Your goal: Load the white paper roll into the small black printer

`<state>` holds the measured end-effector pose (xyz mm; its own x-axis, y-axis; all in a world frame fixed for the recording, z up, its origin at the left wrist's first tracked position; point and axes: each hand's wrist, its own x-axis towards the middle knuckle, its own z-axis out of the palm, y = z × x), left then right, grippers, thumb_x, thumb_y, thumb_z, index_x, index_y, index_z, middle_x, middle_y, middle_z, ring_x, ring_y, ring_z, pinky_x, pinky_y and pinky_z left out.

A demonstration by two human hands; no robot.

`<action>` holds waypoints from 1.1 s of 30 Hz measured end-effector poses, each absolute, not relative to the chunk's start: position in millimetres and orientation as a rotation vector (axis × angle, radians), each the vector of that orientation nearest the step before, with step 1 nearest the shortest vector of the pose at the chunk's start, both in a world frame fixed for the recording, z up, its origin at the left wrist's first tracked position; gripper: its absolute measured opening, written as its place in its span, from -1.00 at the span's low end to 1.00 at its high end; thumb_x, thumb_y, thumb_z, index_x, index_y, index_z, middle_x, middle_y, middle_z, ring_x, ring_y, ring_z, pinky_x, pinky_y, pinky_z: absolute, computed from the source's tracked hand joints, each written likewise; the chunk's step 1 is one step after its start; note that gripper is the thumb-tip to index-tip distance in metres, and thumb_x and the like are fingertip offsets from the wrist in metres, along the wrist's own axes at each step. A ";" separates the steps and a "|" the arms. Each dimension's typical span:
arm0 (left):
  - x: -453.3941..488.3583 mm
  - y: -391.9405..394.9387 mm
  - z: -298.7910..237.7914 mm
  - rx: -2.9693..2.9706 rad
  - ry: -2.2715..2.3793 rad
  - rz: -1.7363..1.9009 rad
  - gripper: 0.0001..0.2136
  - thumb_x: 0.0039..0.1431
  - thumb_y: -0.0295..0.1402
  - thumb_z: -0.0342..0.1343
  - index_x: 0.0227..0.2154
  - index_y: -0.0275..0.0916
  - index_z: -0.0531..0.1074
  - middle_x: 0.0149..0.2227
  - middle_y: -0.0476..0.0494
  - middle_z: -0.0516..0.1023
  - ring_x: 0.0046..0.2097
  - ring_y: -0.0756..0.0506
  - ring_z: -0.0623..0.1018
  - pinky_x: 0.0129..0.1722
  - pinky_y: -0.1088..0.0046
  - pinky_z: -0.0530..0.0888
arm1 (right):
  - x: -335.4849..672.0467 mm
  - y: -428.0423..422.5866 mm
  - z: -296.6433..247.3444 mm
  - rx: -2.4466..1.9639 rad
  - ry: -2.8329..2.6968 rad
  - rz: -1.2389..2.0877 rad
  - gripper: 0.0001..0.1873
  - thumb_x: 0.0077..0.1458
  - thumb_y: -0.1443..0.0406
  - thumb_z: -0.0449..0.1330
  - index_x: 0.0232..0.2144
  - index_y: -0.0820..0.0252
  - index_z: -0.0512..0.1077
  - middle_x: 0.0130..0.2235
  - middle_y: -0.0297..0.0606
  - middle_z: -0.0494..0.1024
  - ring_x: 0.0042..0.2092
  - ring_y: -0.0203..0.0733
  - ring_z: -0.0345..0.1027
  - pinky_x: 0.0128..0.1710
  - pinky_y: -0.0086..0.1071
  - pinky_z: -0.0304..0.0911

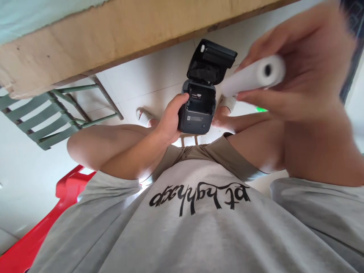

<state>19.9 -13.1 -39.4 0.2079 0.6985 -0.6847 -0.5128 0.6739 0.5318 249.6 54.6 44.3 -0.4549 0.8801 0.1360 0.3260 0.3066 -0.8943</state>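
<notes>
The right grip [309, 72] pinches a white roll [250, 76], seemingly just beside the printer [196, 120] the left grip [171, 119] clasps.

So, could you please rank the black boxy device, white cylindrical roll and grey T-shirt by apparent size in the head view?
1. Grey T-shirt
2. Black boxy device
3. White cylindrical roll, blurred but clearly smallest

Left arm [127, 157]: is slanting forward and inward, passing over the left thigh [85, 144].
Left grip [170, 119]: is holding closed, its thumb [181, 100] pointing forward and inward.
Right arm [318, 151]: is standing bent and raised, with motion blur softening its outline.
Right grip [309, 72]: is pinching with opposed fingers [273, 42], blurring, looming larger than the left.
</notes>
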 end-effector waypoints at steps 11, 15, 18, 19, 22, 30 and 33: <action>34.5 -9.1 -34.9 0.211 1.052 0.878 -0.73 0.43 -0.10 0.23 -0.26 -0.20 0.46 -0.34 -0.07 0.51 -0.37 -0.09 0.57 -0.40 0.41 0.57 | 231.9 38.0 3.5 -1.432 -2.619 0.519 -0.63 0.22 0.18 0.19 0.07 0.08 0.47 -0.04 -0.18 0.63 -0.05 -0.09 0.51 -0.10 -0.18 0.39; 35.1 -10.4 -35.6 0.238 1.030 0.896 -0.76 0.38 -0.14 0.27 -0.26 -0.20 0.46 -0.33 -0.06 0.48 -0.35 -0.06 0.56 -0.38 0.44 0.53 | 228.5 37.2 4.6 -1.442 -2.763 0.521 -0.72 0.42 0.16 0.04 -0.02 0.09 0.50 0.04 -0.26 0.65 0.05 -0.09 0.51 0.04 -0.16 0.37; 34.2 -12.2 -37.9 0.246 1.009 0.915 -0.73 0.36 -0.13 0.32 -0.27 -0.20 0.45 -0.34 -0.05 0.46 -0.35 -0.06 0.55 -0.40 0.43 0.50 | 226.3 37.2 1.1 -1.386 -2.829 0.449 -0.56 0.53 0.10 -0.11 -0.18 0.13 0.50 -0.04 -0.25 0.64 -0.07 -0.19 0.45 -0.03 -0.21 0.27; 33.9 -12.6 -38.6 0.250 1.006 0.913 -0.71 0.37 -0.10 0.33 -0.27 -0.20 0.45 -0.33 -0.05 0.46 -0.35 -0.07 0.55 -0.38 0.43 0.51 | 225.3 37.4 -0.5 -1.385 -2.845 0.405 -0.52 0.54 0.11 -0.15 -0.20 0.14 0.50 -0.08 -0.22 0.63 -0.11 -0.21 0.41 -0.06 -0.22 0.24; 33.6 -12.3 -38.6 0.247 1.010 0.906 -0.64 0.39 0.00 0.33 -0.26 -0.20 0.46 -0.33 -0.06 0.47 -0.33 -0.08 0.58 -0.34 0.41 0.52 | 221.1 37.6 -2.7 -1.435 -2.881 0.315 -0.54 0.52 0.18 -0.18 -0.11 0.14 0.51 -0.17 -0.18 0.59 -0.18 -0.25 0.35 -0.08 -0.22 0.19; 34.2 -6.1 -33.3 0.270 0.948 0.986 -0.69 0.24 -0.06 0.40 -0.35 -0.19 0.52 -0.32 -0.08 0.58 -0.23 -0.16 0.61 -0.23 0.32 0.61 | 213.7 26.5 11.1 -1.330 -2.795 0.572 -0.55 0.49 0.22 -0.15 -0.04 0.09 0.55 -0.28 -0.19 0.52 -0.11 -0.20 0.42 0.02 -0.22 0.25; 31.0 -8.9 -35.3 0.345 0.966 0.952 -0.69 0.11 -0.18 0.51 -0.33 -0.17 0.48 -0.32 -0.04 0.55 -0.23 -0.11 0.57 -0.25 0.38 0.55 | 215.0 24.2 8.3 -1.164 -2.761 0.637 -0.48 0.51 0.19 -0.20 -0.13 0.13 0.55 -0.37 -0.19 0.48 -0.19 -0.23 0.36 -0.07 -0.24 0.18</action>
